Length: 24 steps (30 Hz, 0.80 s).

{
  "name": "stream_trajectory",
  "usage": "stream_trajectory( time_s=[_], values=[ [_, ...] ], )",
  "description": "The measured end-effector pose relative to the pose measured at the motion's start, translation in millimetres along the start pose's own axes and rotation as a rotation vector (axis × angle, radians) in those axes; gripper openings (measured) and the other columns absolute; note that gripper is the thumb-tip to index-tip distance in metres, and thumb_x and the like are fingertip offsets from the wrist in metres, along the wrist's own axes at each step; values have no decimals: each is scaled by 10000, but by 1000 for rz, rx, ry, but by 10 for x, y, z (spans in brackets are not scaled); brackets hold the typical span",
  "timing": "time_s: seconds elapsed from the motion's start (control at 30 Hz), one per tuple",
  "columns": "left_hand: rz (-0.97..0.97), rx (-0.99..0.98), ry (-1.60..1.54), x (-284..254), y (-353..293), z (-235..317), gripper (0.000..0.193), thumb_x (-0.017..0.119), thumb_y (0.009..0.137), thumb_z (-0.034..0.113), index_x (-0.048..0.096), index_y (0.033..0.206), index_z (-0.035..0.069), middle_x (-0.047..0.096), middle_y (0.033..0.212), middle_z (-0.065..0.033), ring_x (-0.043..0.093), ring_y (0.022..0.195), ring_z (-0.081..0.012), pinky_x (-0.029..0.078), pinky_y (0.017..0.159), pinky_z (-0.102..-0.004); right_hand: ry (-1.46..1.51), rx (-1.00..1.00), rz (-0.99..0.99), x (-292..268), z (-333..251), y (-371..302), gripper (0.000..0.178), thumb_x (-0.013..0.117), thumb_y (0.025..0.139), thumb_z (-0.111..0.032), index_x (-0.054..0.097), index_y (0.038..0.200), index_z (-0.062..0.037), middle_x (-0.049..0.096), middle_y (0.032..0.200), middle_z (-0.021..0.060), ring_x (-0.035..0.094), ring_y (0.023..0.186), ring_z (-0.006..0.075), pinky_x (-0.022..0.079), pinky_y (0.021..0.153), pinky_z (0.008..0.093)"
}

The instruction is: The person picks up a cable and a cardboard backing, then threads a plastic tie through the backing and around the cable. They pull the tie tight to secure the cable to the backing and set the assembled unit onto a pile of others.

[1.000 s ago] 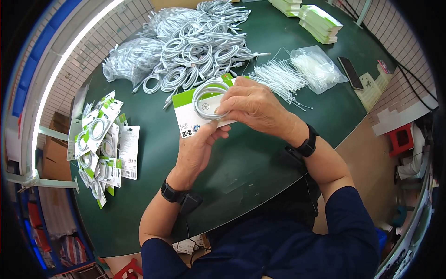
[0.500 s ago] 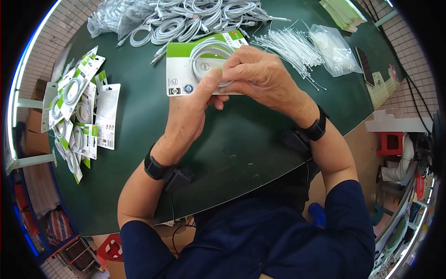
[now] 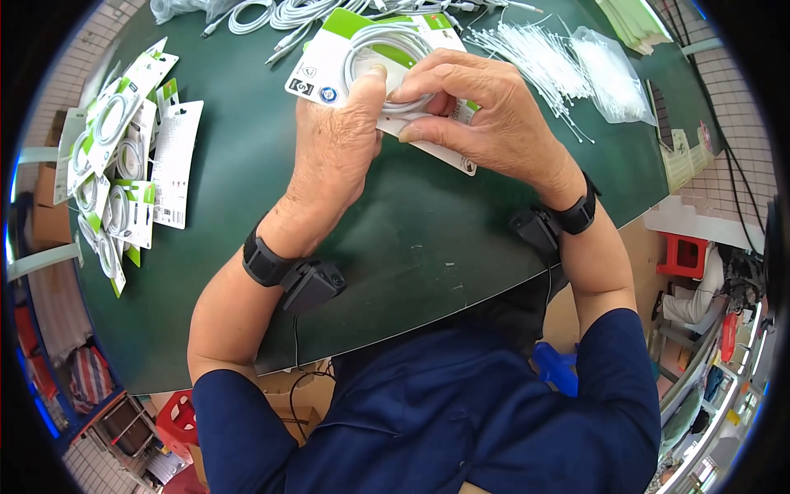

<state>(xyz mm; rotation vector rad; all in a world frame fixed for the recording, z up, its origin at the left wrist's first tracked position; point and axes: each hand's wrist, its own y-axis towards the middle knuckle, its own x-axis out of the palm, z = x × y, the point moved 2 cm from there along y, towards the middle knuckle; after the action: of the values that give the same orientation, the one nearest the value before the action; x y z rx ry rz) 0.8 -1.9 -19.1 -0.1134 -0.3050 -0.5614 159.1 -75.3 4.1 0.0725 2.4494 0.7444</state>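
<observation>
A white and green packaging card point(image 3: 314, 64) is tilted above the table, with a coiled white cable point(image 3: 352, 56) lying against its face. My left hand point(image 3: 339, 144) grips the card's near edge, its thumb pressed up against the coil. The fingers of my right hand point(image 3: 498, 107) curl into the coil's near right side, and its thumb rests lower, over the card. My right fingertips partly cover the coil, so any tie between them cannot be made out. The card's lower right corner sticks out below my right hand.
Carded cables point(image 3: 115, 169) are heaped at the left. Loose white cables point(image 3: 300, 15) lie at the far side. White zip ties point(image 3: 535, 62) spread at the far right beside a clear bag point(image 3: 613, 78). Folded green-white cards point(image 3: 629, 25) are beyond. A red stool point(image 3: 683, 255) stands off the table's right.
The card has turned clockwise, its right end dropping toward me. My right thumb has moved apart from its fingers and lower. The table and its contents appear higher and slightly shifted in view.
</observation>
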Motion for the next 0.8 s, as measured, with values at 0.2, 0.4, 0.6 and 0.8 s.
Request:
stream_trajectory(
  time_s=[0.2,0.4,0.6,0.8],
  values=[
    [9,-107,-9,30,-39,62,256,625,928,168,588,1137,26,606,828,-15,506,549,-46,351,415,-204,-34,3,-35,-12,-3,-16,265,828,764,-8,757,1016,-52,699,979,31,624,719,98,507,627,218],
    [-40,-91,25,14,-25,86,280,659,927,207,595,1124,19,600,790,-12,496,526,-43,350,408,-199,26,158,-12,0,-21,-31,232,812,770,4,745,987,-44,697,936,14,612,720,80,495,631,215],
    [-121,-90,178,72,-28,204,315,689,920,249,604,1106,10,602,778,-8,500,524,-42,366,409,-197,76,272,10,-1,-47,-48,169,816,766,-10,705,893,-29,674,844,-2,603,703,78,493,639,221],
    [-75,-99,206,41,5,127,301,679,914,218,600,1113,6,610,803,-15,504,526,-41,374,409,-198,81,225,53,49,-14,-58,181,819,759,-7,689,883,-27,660,816,0,599,686,81,494,629,228]
  ],
)
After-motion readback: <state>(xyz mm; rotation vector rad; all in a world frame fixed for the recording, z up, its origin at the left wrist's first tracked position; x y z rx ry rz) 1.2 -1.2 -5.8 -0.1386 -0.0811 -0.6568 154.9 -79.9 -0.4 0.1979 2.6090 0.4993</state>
